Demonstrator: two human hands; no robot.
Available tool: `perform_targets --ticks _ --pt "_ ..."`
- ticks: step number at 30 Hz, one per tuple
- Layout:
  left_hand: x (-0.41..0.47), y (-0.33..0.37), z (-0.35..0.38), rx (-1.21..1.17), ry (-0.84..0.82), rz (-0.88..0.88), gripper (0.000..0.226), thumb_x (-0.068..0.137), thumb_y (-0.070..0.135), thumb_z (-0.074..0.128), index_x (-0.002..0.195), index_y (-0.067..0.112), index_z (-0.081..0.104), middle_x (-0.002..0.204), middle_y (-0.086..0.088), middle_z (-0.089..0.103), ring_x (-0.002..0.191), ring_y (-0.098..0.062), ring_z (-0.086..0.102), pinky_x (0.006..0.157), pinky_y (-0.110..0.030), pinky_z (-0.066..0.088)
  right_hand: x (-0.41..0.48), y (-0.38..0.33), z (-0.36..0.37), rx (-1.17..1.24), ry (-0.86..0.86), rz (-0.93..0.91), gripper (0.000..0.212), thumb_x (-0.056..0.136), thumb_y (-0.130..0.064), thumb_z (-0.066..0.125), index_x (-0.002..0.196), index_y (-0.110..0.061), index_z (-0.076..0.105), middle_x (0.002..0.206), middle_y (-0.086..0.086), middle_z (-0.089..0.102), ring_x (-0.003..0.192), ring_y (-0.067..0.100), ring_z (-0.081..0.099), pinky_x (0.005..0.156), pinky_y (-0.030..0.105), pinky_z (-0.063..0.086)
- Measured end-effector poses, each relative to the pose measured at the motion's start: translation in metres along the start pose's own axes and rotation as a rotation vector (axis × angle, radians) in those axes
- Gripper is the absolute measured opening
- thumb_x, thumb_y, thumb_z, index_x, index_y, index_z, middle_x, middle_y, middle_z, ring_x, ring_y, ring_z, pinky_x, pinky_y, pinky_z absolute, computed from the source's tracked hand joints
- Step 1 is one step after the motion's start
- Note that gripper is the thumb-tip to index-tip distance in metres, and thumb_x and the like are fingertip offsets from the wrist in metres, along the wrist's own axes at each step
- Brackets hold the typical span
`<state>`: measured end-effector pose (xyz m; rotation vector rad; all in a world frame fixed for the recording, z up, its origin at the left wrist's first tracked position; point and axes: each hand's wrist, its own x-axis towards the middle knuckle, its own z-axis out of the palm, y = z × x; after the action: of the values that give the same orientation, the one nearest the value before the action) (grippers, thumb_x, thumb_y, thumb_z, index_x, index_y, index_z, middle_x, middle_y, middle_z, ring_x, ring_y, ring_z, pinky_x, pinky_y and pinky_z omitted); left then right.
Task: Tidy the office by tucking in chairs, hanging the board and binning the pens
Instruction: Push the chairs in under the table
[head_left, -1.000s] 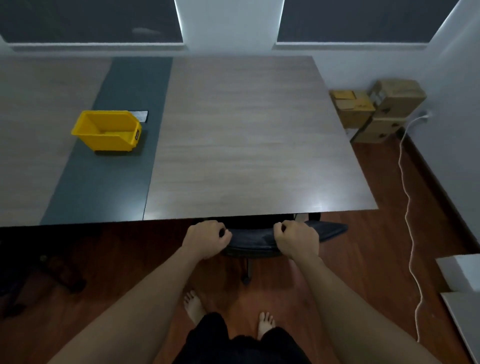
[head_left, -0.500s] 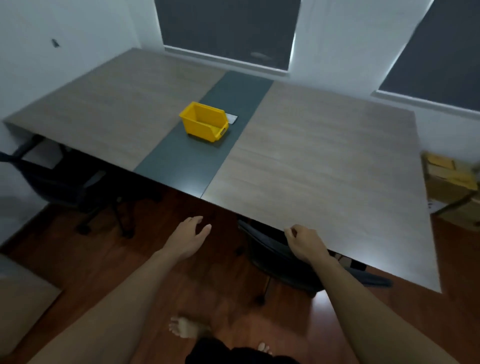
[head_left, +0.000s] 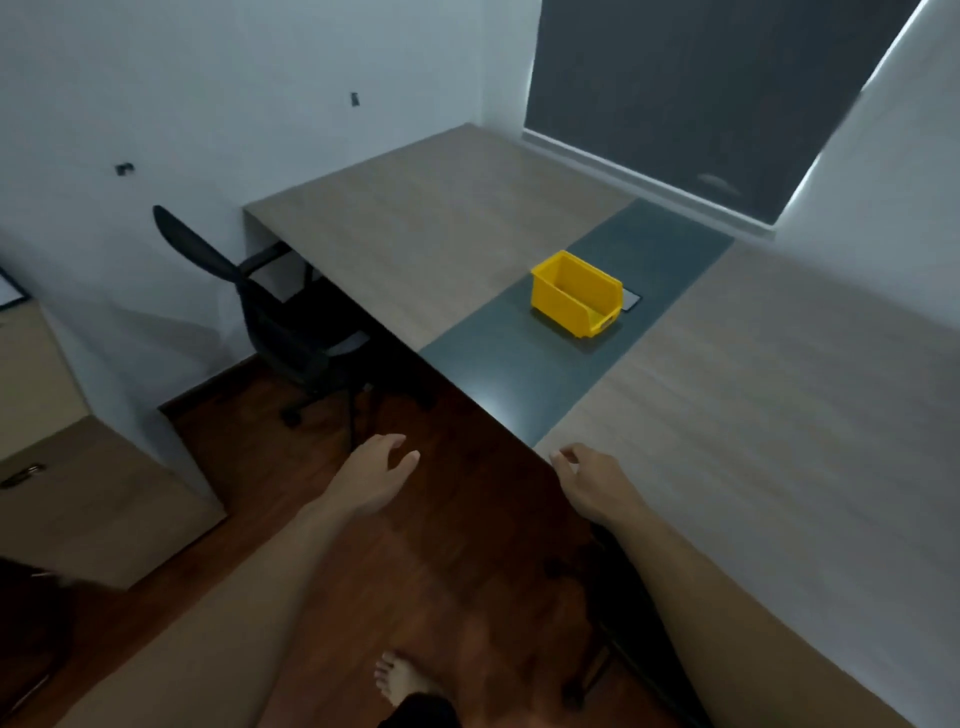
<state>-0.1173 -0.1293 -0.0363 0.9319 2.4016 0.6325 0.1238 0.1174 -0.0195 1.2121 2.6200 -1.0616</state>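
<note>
Now the next chair (head_left: 291, 322) stands pulled out at the far left end of the desk (head_left: 779, 415); best walk round behind it, grip the backrest with both hands and push straight. Left hand (head_left: 371, 475) and right hand (head_left: 589, 480) hang loosely open, holding nothing. A moment ago they gripped the nearer chair, now tucked under.

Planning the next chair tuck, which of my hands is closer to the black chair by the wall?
Left. The left hand hangs open over the floor, just short of the black chair. The right hand is farther off, at the desk edge.
</note>
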Motion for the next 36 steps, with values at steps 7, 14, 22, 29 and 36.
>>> perform_targets --ticks 7,14,22,29,36 --pt "0.041 -0.074 -0.092 0.030 0.063 -0.092 0.062 0.107 0.053 0.046 0.156 0.016 0.047 0.159 -0.004 0.048 0.147 -0.021 0.045 0.116 -0.031 0.036 0.090 -0.103 0.041 -0.022 -0.032 -0.094 0.049 0.109 -0.053 0.041 0.122 -0.014 0.068 0.111 0.006 0.072 0.098 0.024 0.067 0.086 0.040 0.054" --pt "0.066 -0.144 -0.180 0.038 0.155 -0.187 0.057 0.107 0.051 0.048 0.153 0.017 0.050 0.156 -0.005 0.051 0.145 -0.022 0.047 0.118 -0.034 0.037 0.155 -0.210 0.088 -0.014 -0.090 -0.232 0.045 0.110 -0.052 0.041 0.127 -0.017 0.065 0.108 -0.001 0.069 0.091 0.013 0.062 0.082 0.033 0.050" --pt "0.109 -0.211 -0.260 0.023 0.242 -0.244 0.054 0.108 0.049 0.048 0.152 0.019 0.051 0.156 -0.003 0.051 0.146 -0.021 0.046 0.120 -0.036 0.037 0.244 -0.319 0.128 -0.007 -0.167 -0.348 0.049 0.109 -0.055 0.040 0.130 -0.017 0.063 0.119 0.001 0.069 0.104 0.019 0.063 0.087 0.037 0.053" --pt "0.188 -0.258 -0.330 0.038 0.274 -0.261 0.053 0.107 0.052 0.045 0.149 0.020 0.056 0.148 -0.001 0.059 0.136 -0.021 0.055 0.114 -0.042 0.046 0.348 -0.406 0.156 0.008 -0.196 -0.414 0.049 0.110 -0.053 0.039 0.127 -0.015 0.064 0.114 0.002 0.070 0.104 0.021 0.066 0.089 0.041 0.056" --pt "0.262 -0.279 -0.378 0.053 0.315 -0.327 0.048 0.109 0.040 0.049 0.149 0.014 0.055 0.151 -0.007 0.057 0.138 -0.024 0.053 0.113 -0.035 0.040 0.441 -0.482 0.180 0.034 -0.255 -0.448 0.048 0.110 -0.052 0.040 0.125 -0.014 0.064 0.113 0.001 0.070 0.105 0.021 0.067 0.091 0.043 0.058"
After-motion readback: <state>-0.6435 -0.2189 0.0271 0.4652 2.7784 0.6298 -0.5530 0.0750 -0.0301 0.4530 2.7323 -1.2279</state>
